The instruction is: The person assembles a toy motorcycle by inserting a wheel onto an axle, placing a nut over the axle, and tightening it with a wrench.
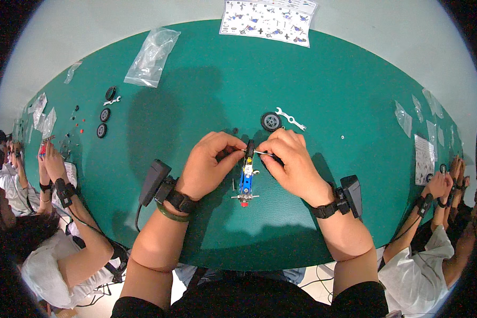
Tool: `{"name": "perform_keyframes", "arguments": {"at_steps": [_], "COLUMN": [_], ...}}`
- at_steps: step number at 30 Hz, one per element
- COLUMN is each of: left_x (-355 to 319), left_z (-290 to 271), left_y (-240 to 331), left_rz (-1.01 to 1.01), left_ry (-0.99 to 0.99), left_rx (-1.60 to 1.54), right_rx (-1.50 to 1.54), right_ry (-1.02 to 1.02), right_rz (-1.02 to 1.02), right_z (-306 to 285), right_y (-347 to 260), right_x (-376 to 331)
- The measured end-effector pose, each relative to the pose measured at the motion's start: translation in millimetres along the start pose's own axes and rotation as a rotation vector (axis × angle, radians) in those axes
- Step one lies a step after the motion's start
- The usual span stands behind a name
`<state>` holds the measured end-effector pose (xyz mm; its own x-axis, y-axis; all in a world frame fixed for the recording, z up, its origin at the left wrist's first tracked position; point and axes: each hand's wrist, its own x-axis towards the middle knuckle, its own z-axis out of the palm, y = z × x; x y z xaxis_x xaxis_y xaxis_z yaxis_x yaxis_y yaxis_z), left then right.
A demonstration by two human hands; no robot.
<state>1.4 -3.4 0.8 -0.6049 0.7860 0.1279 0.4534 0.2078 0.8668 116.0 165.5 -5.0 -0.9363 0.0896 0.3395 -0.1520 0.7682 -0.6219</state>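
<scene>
The blue toy car frame (246, 179) lies on the green table (355, 85) between both hands, long axis pointing away from the person. Left hand (209, 164) pinches its far end; right hand (291, 161) grips a thin tool (264, 153), apparently a screwdriver, lying crosswise there.
</scene>
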Motion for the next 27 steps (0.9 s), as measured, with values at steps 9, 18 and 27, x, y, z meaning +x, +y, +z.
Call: {"name": "perform_keyframes", "arguments": {"at_steps": [9, 18, 27], "left_x": [-0.5, -0.9, -0.2], "left_z": [-0.8, -1.1, -1.1], "left_y": [2.7, 0.1, -1.0], "left_rz": [-0.062, -0.061, -0.026], "left_ry": [0.009, -0.003, -0.009], "left_rx": [-0.018, -0.006, 0.0], "right_rx": [0.087, 0.074, 0.076], "right_ry": [0.045, 0.058, -0.001], "right_rz": [0.089, 0.058, 0.046], "right_z": [-1.2, -0.9, 0.3], "right_y": [-3.5, 2.0, 4.1], "right_x": [0.3, -0.1, -0.5]}}
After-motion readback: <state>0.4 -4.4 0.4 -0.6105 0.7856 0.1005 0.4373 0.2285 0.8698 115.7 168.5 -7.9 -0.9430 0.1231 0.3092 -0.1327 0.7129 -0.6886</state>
